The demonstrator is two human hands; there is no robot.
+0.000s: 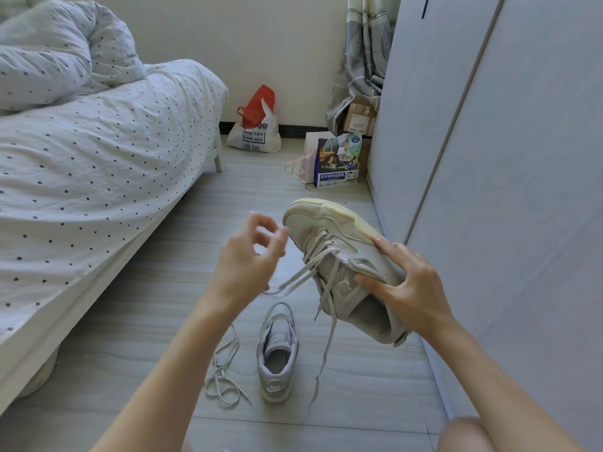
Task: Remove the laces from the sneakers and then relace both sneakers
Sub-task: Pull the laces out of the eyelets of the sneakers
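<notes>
My right hand [414,288] grips a beige high-top sneaker [329,230] by its collar and holds it in the air, toe pointing away. Its lace [321,252] is still threaded through the lower eyelets. One long end [326,347] hangs toward the floor, and another strand [287,283] runs left under my left hand [248,259]. That hand is raised beside the toe with curled, blurred fingers; whether it pinches the strand is unclear. A second grey sneaker [277,353] stands unlaced on the floor, with its loose lace [225,376] in a heap to its left.
A bed [98,164] with a dotted cover fills the left. A wardrobe [505,158] stands close on the right. Plastic bags [254,125], a printed pouch [337,159] and cardboard boxes [359,119] sit by the far wall. My knee [466,435] shows at bottom right.
</notes>
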